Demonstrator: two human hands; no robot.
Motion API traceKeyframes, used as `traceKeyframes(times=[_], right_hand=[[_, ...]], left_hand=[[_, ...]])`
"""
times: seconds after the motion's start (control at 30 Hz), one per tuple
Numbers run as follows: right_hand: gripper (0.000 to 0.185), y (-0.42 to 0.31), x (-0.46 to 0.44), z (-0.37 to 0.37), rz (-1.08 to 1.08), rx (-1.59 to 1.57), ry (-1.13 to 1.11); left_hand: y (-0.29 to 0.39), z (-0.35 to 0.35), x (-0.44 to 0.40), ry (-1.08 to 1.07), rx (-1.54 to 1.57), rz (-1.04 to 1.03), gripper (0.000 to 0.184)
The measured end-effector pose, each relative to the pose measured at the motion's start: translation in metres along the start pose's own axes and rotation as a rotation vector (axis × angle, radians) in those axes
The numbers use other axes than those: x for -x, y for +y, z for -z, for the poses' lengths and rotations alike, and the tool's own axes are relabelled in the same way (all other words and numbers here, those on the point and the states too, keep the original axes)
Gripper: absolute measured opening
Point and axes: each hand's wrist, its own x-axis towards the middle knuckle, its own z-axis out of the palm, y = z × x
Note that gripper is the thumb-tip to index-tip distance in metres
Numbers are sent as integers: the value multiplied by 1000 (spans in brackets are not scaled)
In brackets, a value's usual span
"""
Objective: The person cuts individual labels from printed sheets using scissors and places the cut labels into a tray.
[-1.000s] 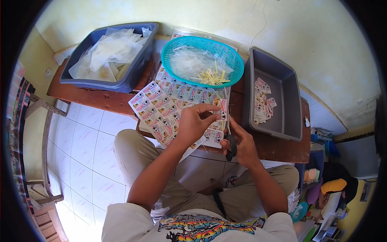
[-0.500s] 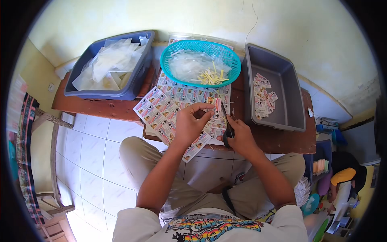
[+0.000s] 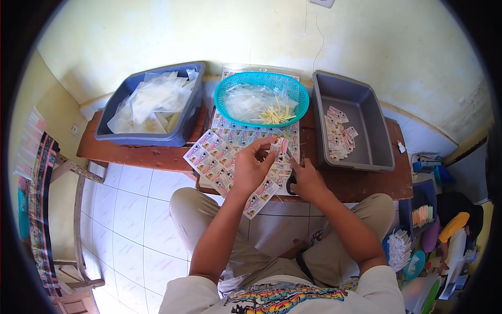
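Note:
My left hand (image 3: 251, 166) is closed, with thumb and fingertips pinching a small printed label (image 3: 280, 148). Black-handled scissors (image 3: 291, 184) sit in my right hand (image 3: 309, 180), their blades pointing up beside the label's right edge. Whether the blades touch the paper is hard to make out. Below both hands lie printed label sheets (image 3: 217, 157), some spread at an angle over the bench edge. Cut labels (image 3: 339, 137) lie heaped in the grey tub (image 3: 372, 166) to the right.
A turquoise basket (image 3: 222, 107) behind my hands holds clear plastic bags and yellowish strips (image 3: 277, 112). On the left, a blue-grey tub (image 3: 149, 138) contains translucent sheets. These stand on a brown wooden bench (image 3: 366, 191). Another person (image 3: 457, 225) is at the far right.
The view has tilted, so the bench sits lower in the picture. The scissors' blades and the label have shifted slightly against each other. Both hands keep their hold.

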Motion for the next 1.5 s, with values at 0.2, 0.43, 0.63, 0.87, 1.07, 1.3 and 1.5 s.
traceKeyframes(times=[0.2,0.43,0.63,0.87,1.07,1.3,1.5], right_hand=[[88,-16,-2,0,-69,124,-60],[71,-23,9,36,29,143,-26],[47,-9,-1,84,360,-291,346],[37,-3,-26,97,425,-556,145],[26,-3,-30,84,218,-827,6],[20,4,-40,68,173,-1005,116],[21,3,-45,67,149,-1080,153]], left_hand=[[-7,-4,-4,27,15,-51,31],[-6,-4,-9,14,-62,-130,26],[10,7,-14,-173,-165,-276,25],[48,20,-28,-439,-142,-304,25],[28,20,-53,-604,-51,-309,24],[3,11,-52,-329,70,4,42],[-6,8,-50,-241,229,66,49]])
